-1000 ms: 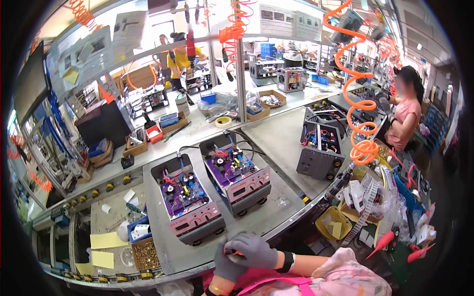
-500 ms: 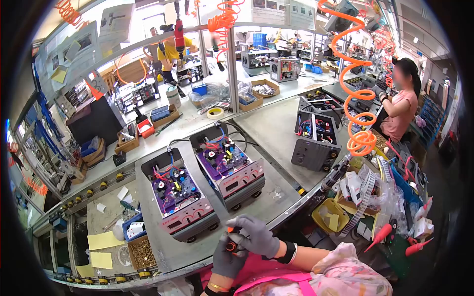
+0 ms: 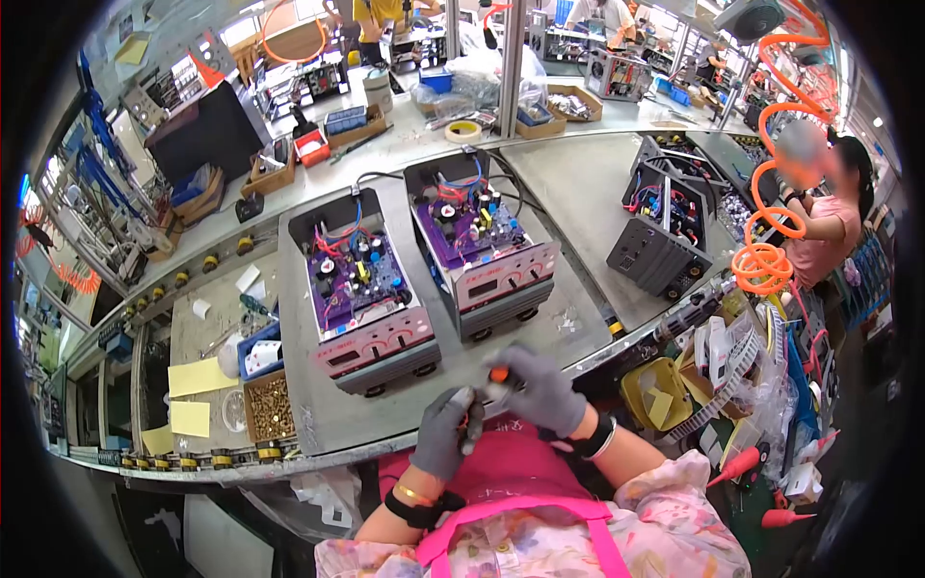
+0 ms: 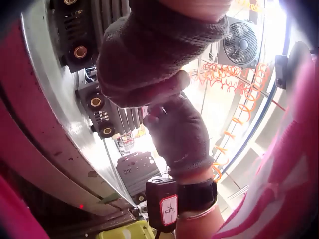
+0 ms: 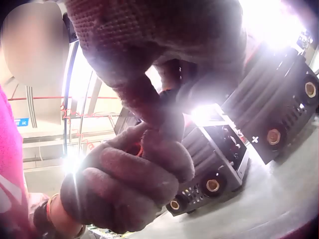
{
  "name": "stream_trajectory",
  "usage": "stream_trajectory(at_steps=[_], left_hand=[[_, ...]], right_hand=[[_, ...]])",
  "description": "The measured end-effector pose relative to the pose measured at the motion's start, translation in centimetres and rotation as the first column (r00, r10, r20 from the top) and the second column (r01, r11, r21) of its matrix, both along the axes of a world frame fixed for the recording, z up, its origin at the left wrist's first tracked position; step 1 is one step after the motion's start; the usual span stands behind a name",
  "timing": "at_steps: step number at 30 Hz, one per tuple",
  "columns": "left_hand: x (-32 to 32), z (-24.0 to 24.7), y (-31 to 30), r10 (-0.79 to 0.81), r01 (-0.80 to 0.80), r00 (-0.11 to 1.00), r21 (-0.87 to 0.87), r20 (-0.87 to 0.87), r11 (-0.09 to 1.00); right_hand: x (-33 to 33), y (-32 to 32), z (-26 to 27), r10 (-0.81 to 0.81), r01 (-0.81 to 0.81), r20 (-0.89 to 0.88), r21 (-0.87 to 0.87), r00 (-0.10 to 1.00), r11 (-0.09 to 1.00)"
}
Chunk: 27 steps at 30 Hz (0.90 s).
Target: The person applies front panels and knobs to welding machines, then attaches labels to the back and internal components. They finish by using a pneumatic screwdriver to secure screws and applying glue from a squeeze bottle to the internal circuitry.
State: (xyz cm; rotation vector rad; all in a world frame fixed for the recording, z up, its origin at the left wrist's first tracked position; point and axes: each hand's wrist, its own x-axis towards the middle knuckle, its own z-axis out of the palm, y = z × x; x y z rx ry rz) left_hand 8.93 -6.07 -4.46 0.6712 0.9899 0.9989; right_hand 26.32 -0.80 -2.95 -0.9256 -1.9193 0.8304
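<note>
- Head view, landmark item: the open unit (image 3: 361, 289) with a purple circuit board, standing on the grey metal bench (image 3: 568, 332). Every place below is reckoned from this unit.
- Your right hand (image 3: 540, 390), grey-gloved: on your side of the unit and to its right, over the bench edge. Its fingertips pinch the orange-tipped tool (image 3: 498, 375).
- Orange-tipped tool: near the unit's front right corner, on your side, orange end up. The rest of it is hidden by your gloves.
- Your left hand (image 3: 445, 429), grey-gloved: nearer to you than the unit's front panel, touching your right hand. Its fingers are curled into a fist about the tool's lower end, and the right wrist view shows a sliver of orange at the thumb.
- Black wrist strap (image 4: 182, 196), left wrist view: on your right forearm, with the unit's socketed front beyond both hands.
- Second open unit (image 3: 487, 255): just beside the landmark unit on its right, with the same purple board.
- Dark unit (image 3: 665, 241): well to the right of the landmark, past the second unit, with its wiring exposed.
- Tray of brass screws (image 3: 270, 407): just left of the landmark's front.
- Yellow notes (image 3: 198, 376): further left than the tray.
- Tape roll (image 3: 463, 130): behind the landmark and to its right, on the far shelf.
- Orange coiled hose (image 3: 766, 260): far to the landmark's right, hanging.
- Yellow bin (image 3: 655, 397): to the right of the landmark, below the bench edge.
</note>
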Motion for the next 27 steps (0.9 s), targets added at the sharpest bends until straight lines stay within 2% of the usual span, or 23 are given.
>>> stream_trajectory(at_steps=[2, 3, 4, 7, 10, 13, 18, 22, 25, 27], left_hand=[[-0.3, -1.2, 0.8, 0.045, -0.041, 0.993, -0.038, 0.108, 0.998], [-0.4, -2.0, 1.3, 0.063, -0.054, 0.988, -0.067, 0.14, 0.996], [-0.3, -2.2, 1.5, 0.077, -0.069, 0.988, -0.068, 0.132, 0.995], [0.2, -2.7, 2.1, 0.095, -0.09, 0.99, -0.047, 0.102, 0.995], [0.9, -3.0, 2.7, 0.081, -0.08, 0.996, -0.009, 0.034, 0.997], [1.5, -3.0, 3.3, 0.105, -0.105, 0.993, 0.006, -0.047, 0.994], [1.9, -3.2, 4.1, 0.091, -0.095, 0.992, -0.039, -0.091, 0.995], [2.1, -3.3, 4.5, 0.115, -0.119, 0.991, -0.052, -0.064, 0.992], [2.1, -4.0, 4.8, 0.123, -0.127, 0.99, -0.063, -0.069, 0.99], [1.9, -5.0, 4.9, 0.12, -0.126, 0.989, -0.081, -0.083, 0.989]], right_hand=[[1.8, 1.9, 1.4, -0.128, 0.128, 0.015, 0.035, 0.992, 0.991], [2.7, 3.2, 1.5, -0.227, 0.223, 0.012, 0.143, 0.974, 0.964], [3.4, 4.6, 1.3, -0.322, 0.312, -0.002, 0.252, 0.947, 0.916], [4.8, 7.3, 1.4, -0.408, 0.42, -0.103, 0.304, 0.907, 0.855], [4.8, 8.5, 1.2, -0.356, 0.36, -0.073, 0.316, 0.932, 0.878], [4.6, 9.4, 1.1, -0.338, 0.303, 0.017, 0.4, 0.941, 0.865], [4.0, 9.4, 1.2, -0.343, 0.315, -0.007, 0.408, 0.939, 0.857], [4.1, 8.8, 1.6, -0.34, 0.311, 0.009, 0.378, 0.941, 0.872], [4.4, 9.2, 1.2, -0.297, 0.272, -0.026, 0.487, 0.954, 0.83], [4.4, 8.8, 1.2, -0.279, 0.278, -0.056, 0.396, 0.959, 0.875]])
